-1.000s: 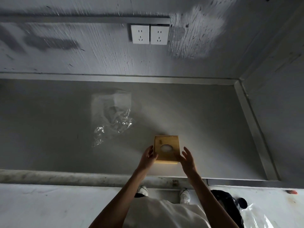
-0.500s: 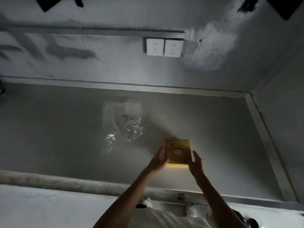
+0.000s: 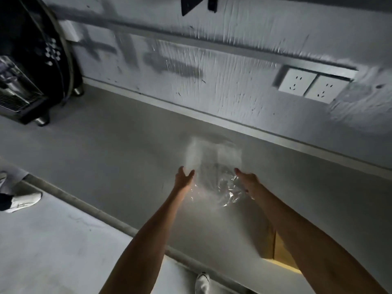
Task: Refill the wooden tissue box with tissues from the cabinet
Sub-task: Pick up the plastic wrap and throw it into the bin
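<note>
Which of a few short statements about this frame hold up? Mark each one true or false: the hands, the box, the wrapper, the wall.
1. Both hands grip the wooden tissue box. False: the left hand and the right hand reach at the clear plastic wrapper. The box sits on the counter, partly hidden by the right forearm.
2. Two white sockets sit side by side on the wall. True.
3. The wrapper lies on the floor. False: it lies on the grey counter, near the wall.
4. A black machine stands at the counter's far left. True.
</note>
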### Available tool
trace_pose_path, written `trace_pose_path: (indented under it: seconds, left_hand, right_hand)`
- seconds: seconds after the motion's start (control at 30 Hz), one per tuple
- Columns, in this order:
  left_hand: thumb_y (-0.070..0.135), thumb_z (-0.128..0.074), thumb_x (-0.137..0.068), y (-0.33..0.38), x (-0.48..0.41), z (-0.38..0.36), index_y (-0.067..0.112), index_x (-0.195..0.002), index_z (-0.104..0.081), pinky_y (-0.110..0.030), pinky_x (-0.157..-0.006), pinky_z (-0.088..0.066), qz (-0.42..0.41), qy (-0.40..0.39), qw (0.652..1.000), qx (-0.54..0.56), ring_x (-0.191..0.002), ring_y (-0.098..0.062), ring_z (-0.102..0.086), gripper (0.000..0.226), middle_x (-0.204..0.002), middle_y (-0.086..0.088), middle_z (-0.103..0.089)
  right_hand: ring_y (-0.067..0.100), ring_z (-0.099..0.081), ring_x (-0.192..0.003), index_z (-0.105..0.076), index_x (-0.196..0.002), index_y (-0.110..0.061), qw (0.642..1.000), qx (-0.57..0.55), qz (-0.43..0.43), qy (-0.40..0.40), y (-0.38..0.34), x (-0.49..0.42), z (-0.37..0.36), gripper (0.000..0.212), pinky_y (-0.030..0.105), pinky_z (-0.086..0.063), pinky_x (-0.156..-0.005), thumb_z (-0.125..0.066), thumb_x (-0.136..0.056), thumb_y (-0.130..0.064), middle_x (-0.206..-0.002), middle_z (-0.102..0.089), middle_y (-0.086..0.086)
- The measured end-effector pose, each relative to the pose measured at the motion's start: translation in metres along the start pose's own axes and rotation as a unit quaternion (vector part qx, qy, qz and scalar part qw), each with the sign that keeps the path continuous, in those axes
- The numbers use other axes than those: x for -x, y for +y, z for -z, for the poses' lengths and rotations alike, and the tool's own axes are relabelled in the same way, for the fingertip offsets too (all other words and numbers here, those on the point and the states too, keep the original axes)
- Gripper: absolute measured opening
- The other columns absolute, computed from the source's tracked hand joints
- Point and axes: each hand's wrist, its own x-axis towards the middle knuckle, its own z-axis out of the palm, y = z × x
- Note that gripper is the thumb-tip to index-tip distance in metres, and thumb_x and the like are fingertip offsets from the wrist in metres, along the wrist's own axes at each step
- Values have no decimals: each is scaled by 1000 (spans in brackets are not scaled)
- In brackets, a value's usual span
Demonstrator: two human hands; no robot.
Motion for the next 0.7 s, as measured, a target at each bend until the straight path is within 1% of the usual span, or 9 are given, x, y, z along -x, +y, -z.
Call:
trace_pose_path:
  seconds: [0.07,0.13,0.27,0.33,0.4,0.47,0.57,0.63,0.7]
  left_hand:
    - [48,-55,-90,-9,-4,-3,19,-142,-34,-41,-93,-48,63,-69,994,63,-112,-28,-55,63,-138,-7,-48]
    - [55,-57,-87,-18,5,-3,19,-131,-42,-37,-75,-48,106,-127,979,118,-79,-20,-54,59,-104,-2,-57]
    - [51,-60,-87,-12,34,-4,18,-108,-49,-44,-74,-56,104,-179,954,216,-69,-15,-59,40,-85,0,-57]
    - [48,-66,-82,17,59,-7,22,-87,-46,-27,-54,-50,62,-182,945,266,-43,-8,-42,34,-60,6,-43]
    - [38,-69,-82,52,90,-18,23,-94,-49,-16,-40,-28,7,-156,946,283,-37,-4,-32,27,-59,6,-37]
    - [19,-62,-92,78,129,-35,24,-110,-54,-13,-36,-21,-60,-141,948,280,-36,-2,-31,21,-60,5,-43]
    - [6,-56,-94,95,208,-76,24,-115,-57,-13,-37,-18,-160,-225,931,240,-38,-4,-23,28,-54,8,-35]
    - [8,-56,-94,97,268,-115,21,-107,-59,-12,-38,-19,-194,-299,916,186,-39,-4,-23,18,-54,9,-34]
    - [12,-56,-95,92,323,-159,22,-89,-57,-14,-37,-22,-211,-345,907,119,-39,-4,-28,11,-56,6,-37]
  right_hand:
    - [14,-44,-48,-55,-70,-12,998,-12,-27,-61,5,-10,-9,44,21,-33,-42,-63,-86,-51,-60,-49,3]
    - [11,-44,-43,-56,-69,-13,995,1,-37,-98,14,-13,-15,36,16,-30,-34,-67,-87,-41,-60,-49,2]
    - [7,-40,-30,-60,-78,-12,987,-93,-21,-132,21,-4,-6,16,13,-21,-38,-70,-83,-24,-53,-45,-1]
    - [7,-48,-33,-59,-87,-11,977,-187,32,-101,18,15,19,12,14,-28,-37,-67,-88,-20,-53,-54,-2]
    - [3,-48,-31,-60,-102,-10,955,-274,110,-38,22,51,61,13,14,-33,-32,-64,-91,-16,-45,-56,-6]
    - [1,-46,-35,-62,-105,-12,936,-307,173,16,48,100,114,14,14,-34,-32,-63,-92,-16,-48,-54,-7]
    - [6,-41,-49,-64,-103,-9,906,-337,247,62,129,176,195,15,16,-35,-42,-62,-92,-20,-64,-47,1]
    - [8,-41,-54,-63,-93,-11,892,-369,239,111,196,226,236,10,15,-38,-46,-63,-90,-21,-67,-46,1]
    - [12,-46,-61,-62,-83,-10,881,-389,195,188,261,263,261,19,18,-43,-55,-65,-88,-28,-69,-49,4]
